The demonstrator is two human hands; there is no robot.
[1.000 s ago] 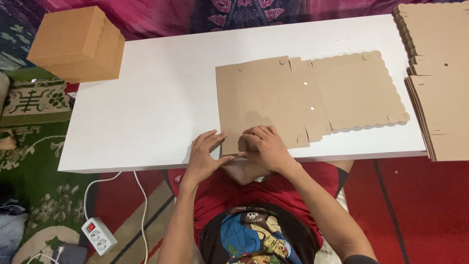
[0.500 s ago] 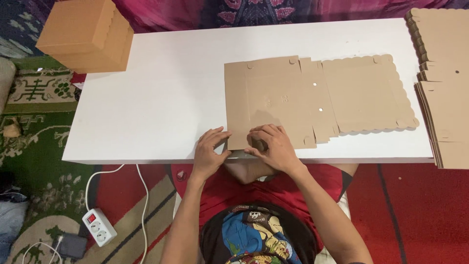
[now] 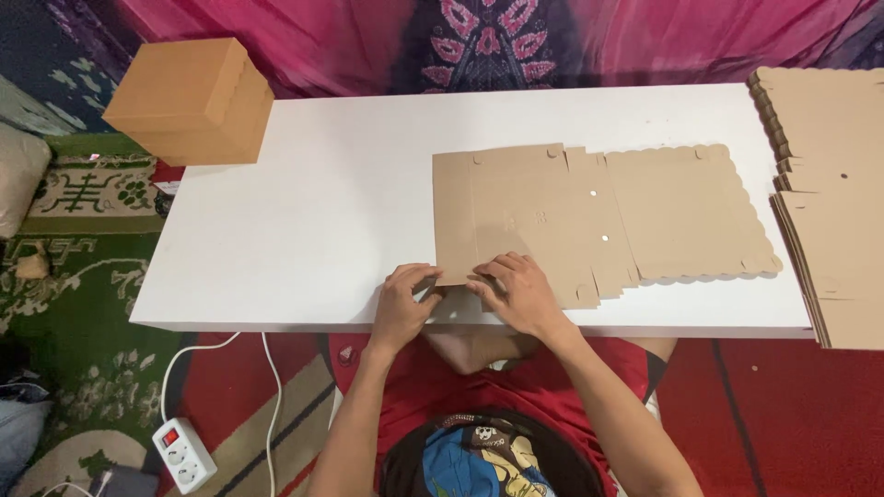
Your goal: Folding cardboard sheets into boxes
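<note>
A flat, unfolded brown cardboard box blank (image 3: pixel 589 212) with scalloped edges lies on the white table (image 3: pixel 322 212). My left hand (image 3: pixel 402 304) pinches its near left corner at the table's front edge. My right hand (image 3: pixel 517 293) presses flat on the blank's near edge, just right of the left hand. Both hands touch the same flap.
A folded-up brown cardboard box (image 3: pixel 189 99) stands at the table's far left corner. A stack of flat cardboard blanks (image 3: pixel 829 193) sits at the right end. On the patterned carpet at the lower left lies a white power strip (image 3: pixel 184 455) with its cable (image 3: pixel 267 387).
The view has shifted a little. My hands stay on the blank's near left corner, with the fingers closing further on the flap.
</note>
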